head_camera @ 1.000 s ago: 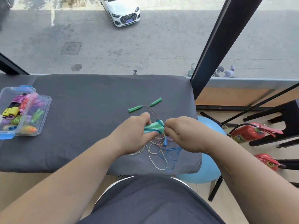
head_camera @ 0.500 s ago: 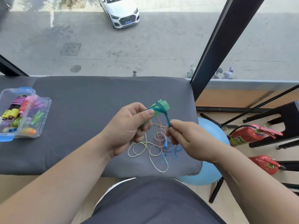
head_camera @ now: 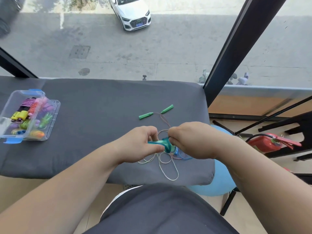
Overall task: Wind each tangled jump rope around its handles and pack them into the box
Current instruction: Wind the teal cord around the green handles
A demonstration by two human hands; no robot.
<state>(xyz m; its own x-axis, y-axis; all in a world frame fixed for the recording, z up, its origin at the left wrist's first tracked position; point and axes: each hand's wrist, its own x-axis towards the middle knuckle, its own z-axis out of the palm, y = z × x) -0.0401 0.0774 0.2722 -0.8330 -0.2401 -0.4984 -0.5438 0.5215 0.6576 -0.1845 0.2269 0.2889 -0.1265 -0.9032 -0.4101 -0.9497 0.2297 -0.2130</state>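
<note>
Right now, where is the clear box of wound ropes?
Head view: the clear box sits at the left edge of the grey cushion, well left of the left hand.

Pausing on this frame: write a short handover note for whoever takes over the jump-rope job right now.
Left hand grips the teal handles. Right hand is curled on the blue rope, which is partly wound round them.
Box sits open at the left of the pad, holding several wound ropes.
A green-handled rope lies loose beyond the hands, and more loose cord lies under them.
Left to do: finish this wind, pack it, then wind and pack the rest.
</note>
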